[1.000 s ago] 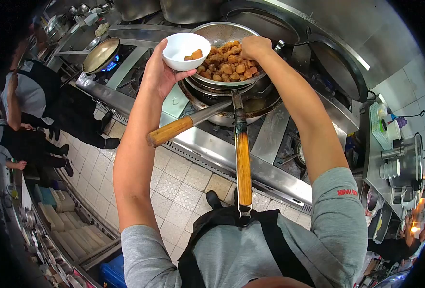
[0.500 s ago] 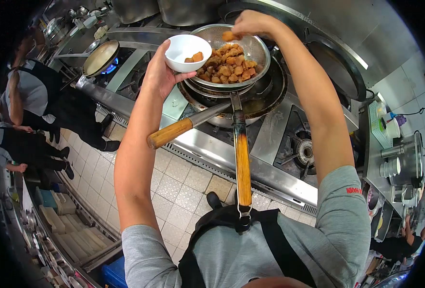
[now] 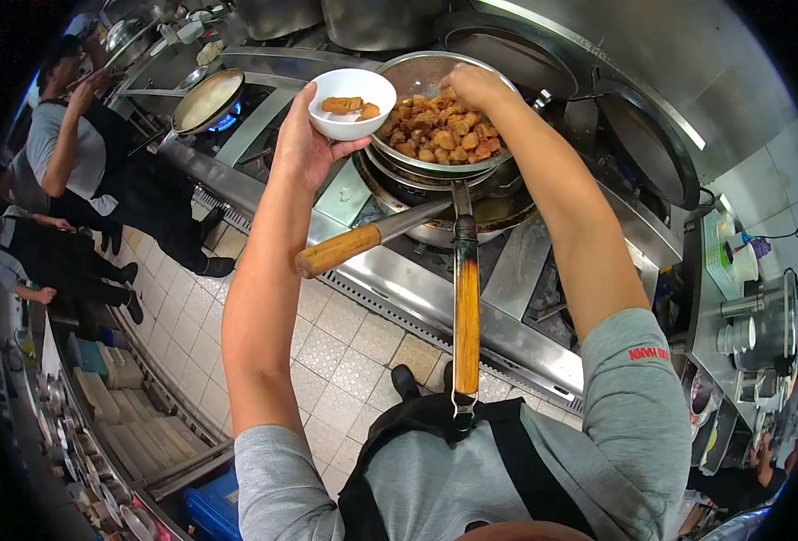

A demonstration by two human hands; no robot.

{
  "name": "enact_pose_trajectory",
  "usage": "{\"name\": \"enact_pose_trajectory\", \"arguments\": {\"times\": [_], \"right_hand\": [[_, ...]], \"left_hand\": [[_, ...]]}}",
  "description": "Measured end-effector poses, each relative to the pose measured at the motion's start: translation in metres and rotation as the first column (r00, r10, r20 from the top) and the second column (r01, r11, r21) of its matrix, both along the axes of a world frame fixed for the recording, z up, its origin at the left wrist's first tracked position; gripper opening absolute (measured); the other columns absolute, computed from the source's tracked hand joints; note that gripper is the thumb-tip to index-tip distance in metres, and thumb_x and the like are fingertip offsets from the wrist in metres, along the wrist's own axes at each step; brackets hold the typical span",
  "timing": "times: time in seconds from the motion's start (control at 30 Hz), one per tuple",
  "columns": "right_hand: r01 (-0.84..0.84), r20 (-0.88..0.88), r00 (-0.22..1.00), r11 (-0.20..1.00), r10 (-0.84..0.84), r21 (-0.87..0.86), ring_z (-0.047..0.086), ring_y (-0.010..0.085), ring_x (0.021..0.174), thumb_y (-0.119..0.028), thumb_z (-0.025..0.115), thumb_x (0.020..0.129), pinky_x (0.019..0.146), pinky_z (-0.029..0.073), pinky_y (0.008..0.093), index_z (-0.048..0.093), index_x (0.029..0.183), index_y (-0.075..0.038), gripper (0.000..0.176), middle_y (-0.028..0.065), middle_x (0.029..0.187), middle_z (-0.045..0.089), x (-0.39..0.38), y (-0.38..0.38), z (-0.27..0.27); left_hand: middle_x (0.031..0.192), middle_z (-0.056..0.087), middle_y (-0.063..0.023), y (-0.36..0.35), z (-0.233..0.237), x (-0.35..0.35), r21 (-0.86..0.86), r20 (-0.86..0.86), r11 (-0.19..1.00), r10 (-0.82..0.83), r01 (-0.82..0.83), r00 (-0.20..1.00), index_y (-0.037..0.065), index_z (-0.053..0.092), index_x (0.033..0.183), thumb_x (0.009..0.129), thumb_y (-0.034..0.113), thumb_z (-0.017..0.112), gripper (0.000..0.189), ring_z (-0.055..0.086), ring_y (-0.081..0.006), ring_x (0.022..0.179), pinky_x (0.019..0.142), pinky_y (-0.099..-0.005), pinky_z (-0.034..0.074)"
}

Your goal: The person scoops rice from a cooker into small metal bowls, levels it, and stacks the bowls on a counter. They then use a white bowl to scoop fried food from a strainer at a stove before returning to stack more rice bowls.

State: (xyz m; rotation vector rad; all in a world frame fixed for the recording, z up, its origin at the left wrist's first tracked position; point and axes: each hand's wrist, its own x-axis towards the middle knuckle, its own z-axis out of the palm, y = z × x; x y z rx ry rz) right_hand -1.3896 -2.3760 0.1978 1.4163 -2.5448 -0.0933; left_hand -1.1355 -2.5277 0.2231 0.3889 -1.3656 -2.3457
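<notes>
My left hand (image 3: 303,149) is closed around a small white bowl (image 3: 352,131), held up at the left edge of a steel strainer (image 3: 403,74). Inside the bowl lie a few golden-brown fried chunks (image 3: 341,105). The perforated strainer holds a heap of similar browned food pieces (image 3: 453,133) and rests over a dark wok (image 3: 518,200). My right hand (image 3: 474,87) reaches in at the strainer's far side, fingers bent together among the pieces; what the fingertips pinch is hidden. Below, a long wooden handle (image 3: 465,316) points toward my body, and a second wooden handle (image 3: 337,251) sticks out leftward.
A pan (image 3: 207,101) sits over a blue flame (image 3: 226,118) on the left. People in aprons (image 3: 115,171) stand there. A large black wok (image 3: 647,144) leans at the right. A green basket (image 3: 722,257) and stacked white bowls (image 3: 735,335) are along the right counter.
My right hand has come down from above the strainer into the pieces; the chunk it pinched is out of sight there. A larger chunk now shows in the bowl. The view has shifted slightly.
</notes>
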Motion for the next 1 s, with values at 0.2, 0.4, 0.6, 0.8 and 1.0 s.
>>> {"name": "enact_pose_trajectory", "arguments": {"times": [0.2,0.4,0.6,0.8,1.0], "right_hand": [[0.03,0.059,0.998,0.996,-0.035,0.078,0.061,0.0293,0.097,-0.024,0.059,0.081,0.081,0.049,0.0413,0.068,0.099,-0.016,0.022,0.0126,0.102,0.065,0.003,-0.009,0.022],[-0.259,0.445,0.832,0.942,0.33,-0.214,0.063,0.0226,0.077,-0.029,0.064,0.08,0.07,0.049,0.0345,0.066,0.099,-0.007,0.029,0.0104,0.089,0.068,0.006,-0.037,0.081],[-0.24,0.481,0.853,0.971,0.202,0.018,0.062,0.024,0.085,-0.03,0.068,0.077,0.073,0.05,0.0336,0.064,0.109,-0.011,0.037,0.0101,0.097,0.067,0.056,-0.025,0.1],[-0.243,0.101,0.968,0.961,0.231,0.131,0.056,0.0306,0.105,-0.032,0.071,0.074,0.085,0.048,0.0402,0.061,0.112,-0.018,0.042,0.0114,0.114,0.056,0.081,-0.004,0.028],[-0.056,0.067,0.996,0.997,0.053,0.048,0.057,0.0291,0.102,-0.027,0.064,0.079,0.084,0.047,0.0409,0.063,0.103,-0.017,0.026,0.0106,0.109,0.057,0.03,0.007,0.033]], "left_hand": [[0.119,0.052,-0.0219,-0.014,-0.005,0.005,-0.006,-0.015,1.0,0.021,-0.021,1.0,-0.001,0.038,0.128,0.092,0.039,0.045,0.055,0.061,-0.0342,0.1,0.07,-0.0441,0.059],[0.118,0.052,-0.0226,-0.008,-0.005,0.0,-0.002,-0.008,1.0,0.025,-0.025,1.0,-0.002,0.038,0.127,0.09,0.041,0.047,0.057,0.061,-0.0341,0.098,0.068,-0.0448,0.059],[0.118,0.052,-0.0226,-0.007,-0.009,-0.001,0.034,-0.029,0.999,-0.006,0.007,1.0,-0.001,0.038,0.127,0.09,0.041,0.048,0.057,0.061,-0.0347,0.098,0.068,-0.0448,0.059],[0.12,0.05,-0.0241,-0.012,-0.012,0.003,0.059,-0.054,0.998,0.013,-0.01,0.998,-0.001,0.036,0.127,0.091,0.039,0.045,0.055,0.061,-0.0364,0.099,0.068,-0.0455,0.059],[0.12,0.05,-0.0251,-0.012,-0.015,0.014,0.055,-0.029,0.998,0.042,-0.041,0.999,-0.001,0.035,0.128,0.092,0.039,0.044,0.054,0.06,-0.0379,0.1,0.067,-0.0452,0.059]]}}
